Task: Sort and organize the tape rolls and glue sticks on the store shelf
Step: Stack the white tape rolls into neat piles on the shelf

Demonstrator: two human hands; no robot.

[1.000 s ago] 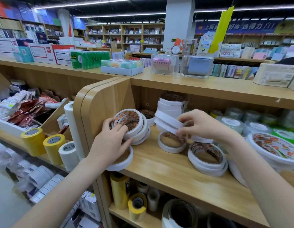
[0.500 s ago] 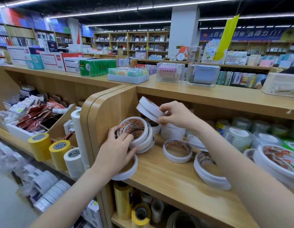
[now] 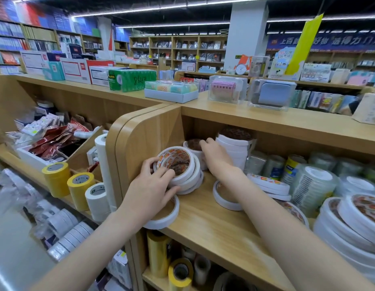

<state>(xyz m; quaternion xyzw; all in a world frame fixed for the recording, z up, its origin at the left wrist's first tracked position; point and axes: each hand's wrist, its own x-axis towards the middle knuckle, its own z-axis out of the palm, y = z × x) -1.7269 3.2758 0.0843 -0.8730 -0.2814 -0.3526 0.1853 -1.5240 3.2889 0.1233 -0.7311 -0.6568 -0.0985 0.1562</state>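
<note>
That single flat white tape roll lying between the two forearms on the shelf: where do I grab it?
Probably pinch the flat white roll across its rim from above, one side inside the open core, one outside. It lies flat on the wooden shelf, so the sidewall is low; the right forearm covers its far edge, so come from the front.

Right hand [image 3: 216,156] fingertips hidden behind small white tape stack [image 3: 194,148], large white tape rolls [image 3: 354,223] cut by right edge, clear-wrapped tape rolls [image 3: 321,162] blurred, labels unreadable.

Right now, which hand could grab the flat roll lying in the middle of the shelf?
Probably the right hand: its arm passes right over that flat roll, while the left hand is busy holding the leaning rolls.
</note>
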